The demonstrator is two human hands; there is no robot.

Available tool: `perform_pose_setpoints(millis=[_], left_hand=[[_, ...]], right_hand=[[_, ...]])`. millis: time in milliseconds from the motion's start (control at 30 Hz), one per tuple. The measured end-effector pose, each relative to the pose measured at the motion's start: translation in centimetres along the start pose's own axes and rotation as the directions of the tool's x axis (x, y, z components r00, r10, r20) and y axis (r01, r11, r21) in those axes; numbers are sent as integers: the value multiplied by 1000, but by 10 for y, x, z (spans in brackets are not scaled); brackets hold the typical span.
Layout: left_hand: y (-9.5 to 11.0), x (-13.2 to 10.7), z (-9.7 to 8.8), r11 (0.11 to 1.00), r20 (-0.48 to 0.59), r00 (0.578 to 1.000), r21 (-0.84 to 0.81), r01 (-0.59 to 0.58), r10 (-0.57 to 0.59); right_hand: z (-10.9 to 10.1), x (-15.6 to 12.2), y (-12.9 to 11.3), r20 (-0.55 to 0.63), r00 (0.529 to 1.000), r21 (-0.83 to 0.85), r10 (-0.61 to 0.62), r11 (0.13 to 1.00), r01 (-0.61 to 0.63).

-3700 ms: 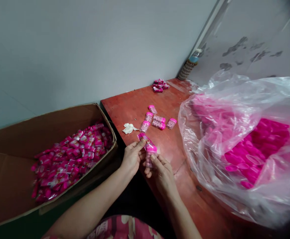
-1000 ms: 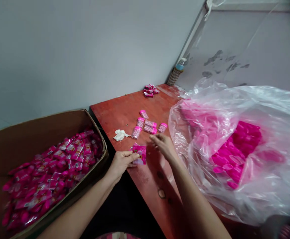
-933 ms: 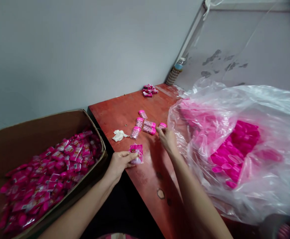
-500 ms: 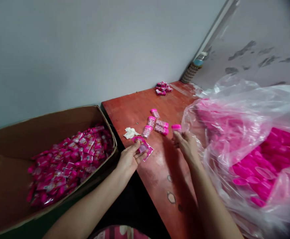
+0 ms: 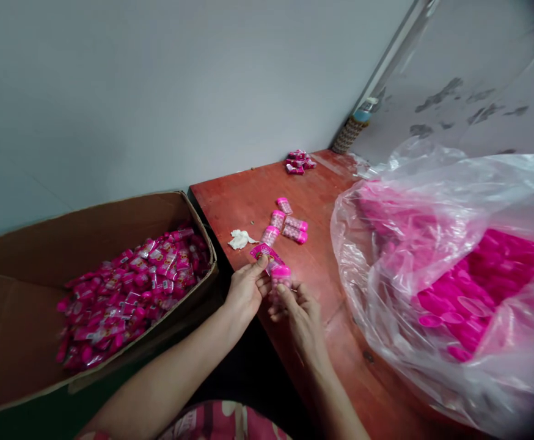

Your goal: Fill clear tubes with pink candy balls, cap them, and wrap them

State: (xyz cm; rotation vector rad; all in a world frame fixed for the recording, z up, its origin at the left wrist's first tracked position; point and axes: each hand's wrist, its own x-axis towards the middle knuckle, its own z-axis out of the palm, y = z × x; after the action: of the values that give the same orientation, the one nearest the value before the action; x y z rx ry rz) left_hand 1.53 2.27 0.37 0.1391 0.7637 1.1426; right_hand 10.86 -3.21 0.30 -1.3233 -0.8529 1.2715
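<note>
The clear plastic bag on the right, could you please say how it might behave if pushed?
The clear plastic bag would probably fold, judging by its wrinkled film. The loose-looking pink pieces inside would likely shift. Its shiny surface might feel slippery.

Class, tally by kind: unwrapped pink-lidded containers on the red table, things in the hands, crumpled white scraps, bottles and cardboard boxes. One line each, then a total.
Unwrapped pink-lidded containers on the red table: 5
Container in the right hand: 1
Pink packet in the left hand: 1
Crumpled white scrap: 1
Bottle: 1
Cardboard box: 1
Total: 10
</note>
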Motion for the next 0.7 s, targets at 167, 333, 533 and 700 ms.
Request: perform_pose_setpoints(millis=[167,333,533,700], left_hand=[[4,-5,0,992,90,996,129,-15,3],[9,-7,2,971,209,977,239,-2,-49],[8,-4,1,930,260,965,362,-54,-45],[11,-3,1,894,278,960,435,-104,-24]], right_hand=[[-4,2,9,94,996,97,7,995,-16],[-6,3,6,90,996,68,-27,997,21],[-6,-1,6,34,995,-31,-95,995,96],[-7,2,6,70,996,-8,-59,998,60]])
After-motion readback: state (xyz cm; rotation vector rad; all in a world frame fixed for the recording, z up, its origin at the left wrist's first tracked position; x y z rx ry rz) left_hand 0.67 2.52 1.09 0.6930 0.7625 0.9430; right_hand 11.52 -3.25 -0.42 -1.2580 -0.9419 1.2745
